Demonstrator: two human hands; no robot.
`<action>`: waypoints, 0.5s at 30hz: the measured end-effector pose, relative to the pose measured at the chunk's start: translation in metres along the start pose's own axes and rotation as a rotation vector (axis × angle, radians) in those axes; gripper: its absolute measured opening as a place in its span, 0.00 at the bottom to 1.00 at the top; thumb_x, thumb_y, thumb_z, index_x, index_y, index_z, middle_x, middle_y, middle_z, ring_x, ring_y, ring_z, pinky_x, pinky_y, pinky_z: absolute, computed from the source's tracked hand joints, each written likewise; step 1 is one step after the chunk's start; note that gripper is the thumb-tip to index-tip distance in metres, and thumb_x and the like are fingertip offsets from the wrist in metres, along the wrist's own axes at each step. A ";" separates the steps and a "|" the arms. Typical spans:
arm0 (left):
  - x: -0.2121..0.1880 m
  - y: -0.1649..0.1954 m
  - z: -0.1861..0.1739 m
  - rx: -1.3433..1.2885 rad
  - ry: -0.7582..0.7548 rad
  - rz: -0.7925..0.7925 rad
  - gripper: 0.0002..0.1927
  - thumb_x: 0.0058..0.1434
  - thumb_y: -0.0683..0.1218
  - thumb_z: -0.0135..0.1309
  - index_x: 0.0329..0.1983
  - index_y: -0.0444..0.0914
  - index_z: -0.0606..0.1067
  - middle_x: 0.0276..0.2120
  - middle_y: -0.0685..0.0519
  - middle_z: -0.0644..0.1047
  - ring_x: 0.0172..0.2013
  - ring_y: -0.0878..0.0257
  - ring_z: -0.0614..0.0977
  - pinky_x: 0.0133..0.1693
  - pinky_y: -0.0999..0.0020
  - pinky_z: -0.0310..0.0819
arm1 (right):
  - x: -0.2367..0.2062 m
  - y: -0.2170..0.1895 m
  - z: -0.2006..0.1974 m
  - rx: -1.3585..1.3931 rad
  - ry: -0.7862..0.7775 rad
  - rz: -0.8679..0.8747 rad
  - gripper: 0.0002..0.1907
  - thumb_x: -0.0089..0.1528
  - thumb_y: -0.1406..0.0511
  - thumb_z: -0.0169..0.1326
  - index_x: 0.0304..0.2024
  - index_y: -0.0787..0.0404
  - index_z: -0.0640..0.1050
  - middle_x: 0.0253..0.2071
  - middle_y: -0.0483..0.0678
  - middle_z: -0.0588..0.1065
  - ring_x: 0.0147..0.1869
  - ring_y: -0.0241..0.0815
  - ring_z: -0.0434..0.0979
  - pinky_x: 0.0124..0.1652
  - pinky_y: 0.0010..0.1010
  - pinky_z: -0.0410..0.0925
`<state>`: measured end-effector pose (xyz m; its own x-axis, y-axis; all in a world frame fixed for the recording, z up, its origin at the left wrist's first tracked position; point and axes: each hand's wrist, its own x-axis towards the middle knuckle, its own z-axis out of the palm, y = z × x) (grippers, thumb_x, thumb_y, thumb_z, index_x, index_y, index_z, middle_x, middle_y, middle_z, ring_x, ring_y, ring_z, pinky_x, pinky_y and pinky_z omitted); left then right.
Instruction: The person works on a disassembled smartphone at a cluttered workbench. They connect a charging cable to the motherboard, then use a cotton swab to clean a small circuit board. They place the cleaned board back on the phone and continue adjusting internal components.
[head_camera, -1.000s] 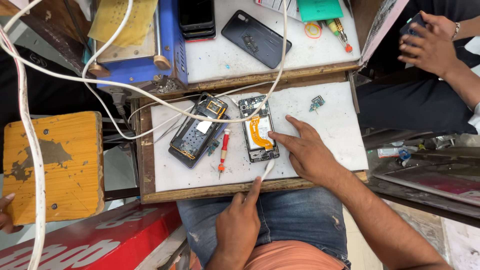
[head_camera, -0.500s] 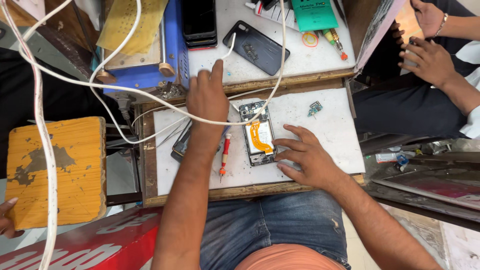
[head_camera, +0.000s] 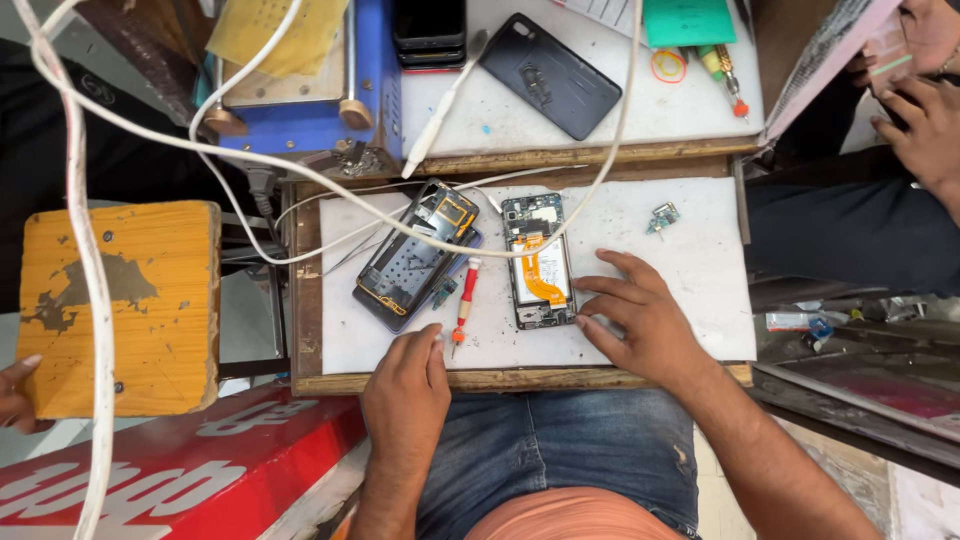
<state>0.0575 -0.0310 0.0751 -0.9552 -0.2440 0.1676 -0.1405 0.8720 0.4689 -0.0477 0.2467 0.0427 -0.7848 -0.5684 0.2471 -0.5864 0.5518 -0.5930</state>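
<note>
Head camera looks down as your right hand (head_camera: 650, 325) steadies the opened phone (head_camera: 538, 262) on the white desk (head_camera: 690, 290), fingers spread against its edge; your left hand (head_camera: 408, 385) rests empty, knuckles curled, beside a red screwdriver (head_camera: 464, 298) and a phone frame (head_camera: 415, 255).

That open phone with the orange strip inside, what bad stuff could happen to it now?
The right hand rests its fingers against the open phone, so a slip might crease the orange ribbon. The white cable lies across the phone's top; a tug could drag it. The left hand is close to the red screwdriver and might nudge it off the white mat.
</note>
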 end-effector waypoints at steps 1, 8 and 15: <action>0.000 -0.002 0.003 0.031 0.033 -0.021 0.11 0.64 0.46 0.57 0.48 0.40 0.80 0.40 0.50 0.82 0.37 0.49 0.84 0.37 0.57 0.78 | 0.000 0.000 0.000 -0.010 -0.002 0.026 0.04 0.57 0.65 0.63 0.33 0.58 0.83 0.54 0.45 0.80 0.74 0.54 0.63 0.66 0.44 0.62; 0.021 -0.004 0.035 0.218 0.069 -0.174 0.14 0.61 0.53 0.60 0.45 0.41 0.82 0.36 0.49 0.82 0.33 0.48 0.84 0.32 0.55 0.79 | 0.001 -0.002 0.001 -0.037 -0.010 0.062 0.04 0.57 0.65 0.62 0.34 0.58 0.83 0.54 0.46 0.79 0.74 0.56 0.63 0.65 0.44 0.64; 0.029 0.002 0.029 0.037 0.026 -0.227 0.08 0.61 0.50 0.61 0.39 0.42 0.81 0.33 0.52 0.82 0.31 0.50 0.84 0.32 0.56 0.77 | -0.007 -0.008 0.001 0.028 0.054 0.054 0.07 0.58 0.68 0.60 0.39 0.59 0.82 0.54 0.48 0.79 0.74 0.56 0.64 0.65 0.43 0.65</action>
<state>0.0215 -0.0237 0.0557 -0.8909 -0.4464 0.0841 -0.3610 0.8081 0.4655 -0.0376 0.2456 0.0455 -0.8251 -0.5040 0.2552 -0.5379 0.5626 -0.6278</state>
